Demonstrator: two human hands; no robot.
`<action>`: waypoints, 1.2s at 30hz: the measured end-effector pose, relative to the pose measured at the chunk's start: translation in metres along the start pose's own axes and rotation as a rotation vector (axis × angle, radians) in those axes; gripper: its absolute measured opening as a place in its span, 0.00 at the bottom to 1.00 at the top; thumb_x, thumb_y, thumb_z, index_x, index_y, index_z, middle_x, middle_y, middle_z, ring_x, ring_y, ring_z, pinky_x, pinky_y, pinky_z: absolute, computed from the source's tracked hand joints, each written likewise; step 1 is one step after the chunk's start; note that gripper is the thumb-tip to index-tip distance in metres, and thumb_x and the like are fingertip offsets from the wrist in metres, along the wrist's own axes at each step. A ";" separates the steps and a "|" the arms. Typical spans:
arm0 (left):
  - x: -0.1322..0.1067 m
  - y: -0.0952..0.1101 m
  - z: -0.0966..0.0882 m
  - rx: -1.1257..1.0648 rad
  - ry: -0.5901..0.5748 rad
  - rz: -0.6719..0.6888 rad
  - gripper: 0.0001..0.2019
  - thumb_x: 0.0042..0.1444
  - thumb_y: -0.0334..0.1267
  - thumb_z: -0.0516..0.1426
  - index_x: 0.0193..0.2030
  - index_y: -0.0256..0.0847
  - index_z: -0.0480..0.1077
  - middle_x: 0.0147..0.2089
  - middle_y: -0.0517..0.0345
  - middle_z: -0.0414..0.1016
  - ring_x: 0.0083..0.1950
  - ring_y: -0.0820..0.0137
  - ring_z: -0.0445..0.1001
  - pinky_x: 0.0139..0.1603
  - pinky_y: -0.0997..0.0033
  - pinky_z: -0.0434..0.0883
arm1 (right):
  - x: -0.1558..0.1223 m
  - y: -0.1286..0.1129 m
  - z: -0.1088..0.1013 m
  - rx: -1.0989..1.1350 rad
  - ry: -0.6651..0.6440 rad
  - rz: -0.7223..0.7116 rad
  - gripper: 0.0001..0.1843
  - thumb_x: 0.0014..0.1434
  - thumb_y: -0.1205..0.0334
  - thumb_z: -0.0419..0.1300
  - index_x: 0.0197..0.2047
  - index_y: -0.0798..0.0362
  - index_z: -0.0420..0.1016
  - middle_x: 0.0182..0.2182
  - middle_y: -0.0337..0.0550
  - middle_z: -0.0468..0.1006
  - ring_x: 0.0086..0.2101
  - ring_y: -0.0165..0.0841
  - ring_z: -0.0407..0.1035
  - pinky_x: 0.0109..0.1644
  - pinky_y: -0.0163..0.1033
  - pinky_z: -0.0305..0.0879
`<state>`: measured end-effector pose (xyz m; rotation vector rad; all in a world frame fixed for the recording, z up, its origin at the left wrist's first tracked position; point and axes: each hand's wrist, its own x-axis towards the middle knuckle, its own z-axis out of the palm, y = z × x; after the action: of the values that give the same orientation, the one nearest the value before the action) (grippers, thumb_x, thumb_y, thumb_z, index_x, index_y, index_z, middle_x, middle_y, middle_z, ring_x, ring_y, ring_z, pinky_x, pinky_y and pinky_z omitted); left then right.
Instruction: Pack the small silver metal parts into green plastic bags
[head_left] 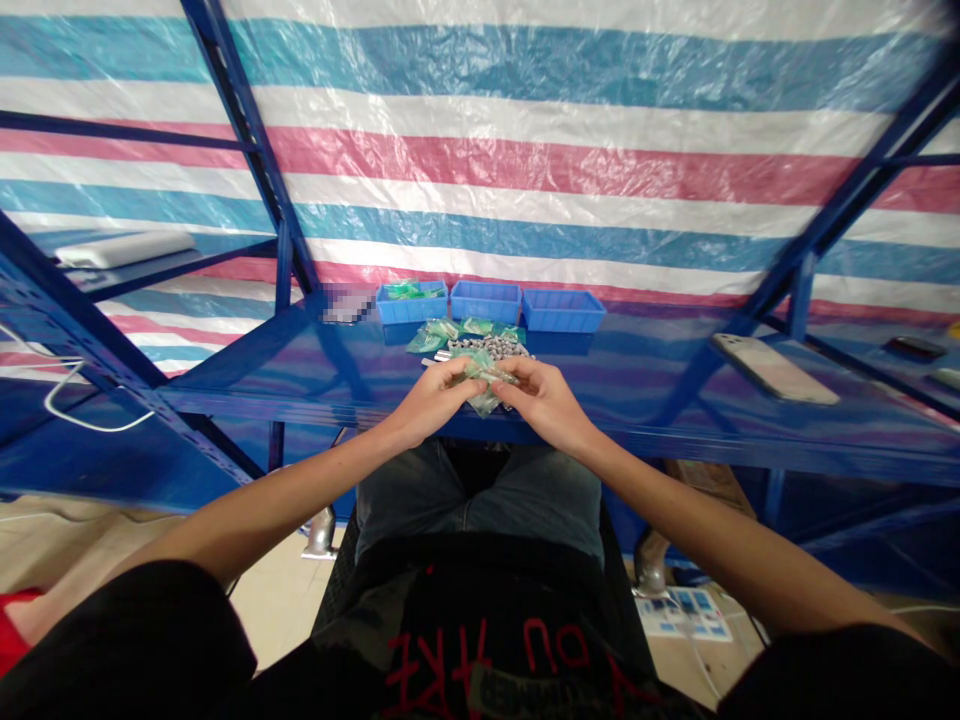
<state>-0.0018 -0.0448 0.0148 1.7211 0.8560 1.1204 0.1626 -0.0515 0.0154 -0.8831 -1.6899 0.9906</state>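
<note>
Close to the front edge of the blue shelf, my left hand and my right hand pinch a small clear plastic bag with a greenish tint between them. What lies inside the bag is too small to make out. Just beyond my fingers spreads a pile of small grey metal parts. Green-tinted plastic bags lie at the far side of the pile. A short pale rod-like piece shows beside my left hand.
Three blue bins stand in a row at the back: the left bin holds green bags, beside the middle bin and right bin. A phone lies at right. Blue uprights frame the shelf; a striped sheet hangs behind.
</note>
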 end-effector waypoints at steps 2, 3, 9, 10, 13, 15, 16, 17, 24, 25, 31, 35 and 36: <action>0.000 0.000 0.000 0.000 -0.011 -0.011 0.06 0.51 0.36 0.56 0.33 0.35 0.70 0.30 0.61 0.69 0.33 0.73 0.66 0.36 0.75 0.62 | 0.001 0.000 -0.001 0.005 0.007 0.015 0.09 0.51 0.57 0.60 0.30 0.55 0.72 0.25 0.38 0.72 0.25 0.27 0.64 0.28 0.34 0.59; 0.000 0.000 0.000 0.000 -0.017 -0.018 0.06 0.51 0.36 0.56 0.33 0.34 0.70 0.30 0.61 0.69 0.33 0.73 0.66 0.35 0.75 0.62 | 0.001 -0.001 -0.001 0.011 0.015 0.024 0.10 0.51 0.57 0.60 0.29 0.55 0.72 0.24 0.38 0.71 0.24 0.27 0.63 0.27 0.33 0.57; 0.001 -0.002 -0.001 0.041 -0.002 -0.010 0.08 0.52 0.38 0.56 0.33 0.34 0.70 0.31 0.60 0.71 0.32 0.73 0.67 0.34 0.74 0.63 | 0.000 -0.003 0.002 0.005 0.061 0.087 0.13 0.52 0.53 0.58 0.27 0.55 0.69 0.20 0.36 0.68 0.22 0.26 0.60 0.25 0.33 0.55; 0.001 -0.003 -0.002 0.049 0.009 -0.001 0.08 0.51 0.38 0.56 0.33 0.34 0.70 0.31 0.60 0.71 0.33 0.72 0.67 0.35 0.74 0.63 | 0.000 -0.003 0.003 -0.008 0.063 0.090 0.13 0.52 0.53 0.58 0.27 0.55 0.69 0.21 0.36 0.68 0.22 0.27 0.60 0.25 0.33 0.56; 0.002 -0.007 -0.003 0.061 0.041 0.018 0.07 0.51 0.37 0.56 0.34 0.35 0.71 0.32 0.60 0.72 0.34 0.71 0.68 0.36 0.74 0.64 | -0.001 -0.001 0.003 -0.064 0.038 0.082 0.12 0.51 0.55 0.59 0.29 0.56 0.70 0.21 0.37 0.69 0.22 0.27 0.60 0.25 0.33 0.55; 0.002 -0.008 -0.003 0.060 0.058 0.016 0.07 0.51 0.36 0.55 0.33 0.35 0.71 0.32 0.60 0.73 0.34 0.71 0.69 0.37 0.73 0.64 | -0.001 0.000 0.003 -0.109 0.019 0.068 0.10 0.50 0.57 0.59 0.29 0.56 0.71 0.21 0.37 0.69 0.22 0.27 0.60 0.25 0.32 0.55; 0.002 -0.007 -0.002 0.055 0.065 0.012 0.06 0.51 0.35 0.55 0.33 0.35 0.72 0.31 0.60 0.73 0.34 0.71 0.69 0.37 0.73 0.64 | -0.001 0.000 0.003 -0.127 0.014 0.060 0.10 0.50 0.57 0.59 0.29 0.56 0.71 0.21 0.37 0.69 0.22 0.26 0.60 0.25 0.32 0.55; 0.002 -0.007 -0.002 0.046 0.072 0.008 0.06 0.50 0.35 0.55 0.32 0.35 0.72 0.31 0.60 0.73 0.34 0.71 0.69 0.37 0.73 0.64 | -0.002 0.000 0.003 -0.137 0.010 0.056 0.10 0.51 0.57 0.59 0.29 0.56 0.71 0.21 0.37 0.69 0.22 0.26 0.60 0.25 0.32 0.54; 0.000 -0.006 0.001 -0.151 0.033 -0.009 0.10 0.49 0.38 0.59 0.37 0.35 0.73 0.34 0.58 0.75 0.36 0.70 0.70 0.39 0.72 0.65 | -0.001 -0.002 0.005 -0.045 0.054 0.055 0.08 0.50 0.60 0.57 0.31 0.56 0.69 0.24 0.36 0.69 0.23 0.26 0.60 0.28 0.33 0.57; 0.000 -0.006 0.001 -0.167 0.034 -0.011 0.11 0.49 0.39 0.59 0.37 0.35 0.72 0.34 0.58 0.75 0.36 0.70 0.70 0.39 0.72 0.65 | -0.001 -0.002 0.005 -0.023 0.064 0.061 0.07 0.50 0.60 0.57 0.31 0.55 0.69 0.24 0.36 0.69 0.23 0.26 0.60 0.28 0.33 0.57; 0.000 -0.004 -0.001 -0.114 0.056 -0.005 0.07 0.49 0.36 0.58 0.35 0.35 0.72 0.32 0.59 0.73 0.35 0.71 0.69 0.38 0.73 0.64 | -0.001 -0.004 0.004 0.041 0.043 0.093 0.08 0.48 0.59 0.59 0.28 0.55 0.67 0.23 0.35 0.68 0.24 0.27 0.60 0.29 0.34 0.55; -0.001 -0.004 -0.001 -0.069 0.044 0.026 0.04 0.48 0.33 0.58 0.31 0.35 0.72 0.29 0.61 0.71 0.34 0.73 0.67 0.37 0.74 0.63 | -0.003 -0.006 0.003 -0.017 0.008 0.084 0.09 0.49 0.58 0.59 0.26 0.55 0.68 0.21 0.35 0.66 0.23 0.26 0.58 0.28 0.34 0.54; -0.001 -0.004 -0.001 -0.083 0.038 0.027 0.04 0.48 0.33 0.58 0.31 0.35 0.72 0.29 0.61 0.71 0.34 0.73 0.67 0.38 0.74 0.63 | -0.003 -0.006 0.003 -0.013 0.014 0.091 0.09 0.50 0.58 0.59 0.26 0.55 0.68 0.21 0.35 0.65 0.23 0.26 0.58 0.28 0.34 0.53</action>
<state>-0.0034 -0.0437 0.0112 1.6526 0.8005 1.1941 0.1596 -0.0572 0.0191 -0.9803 -1.6581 1.0323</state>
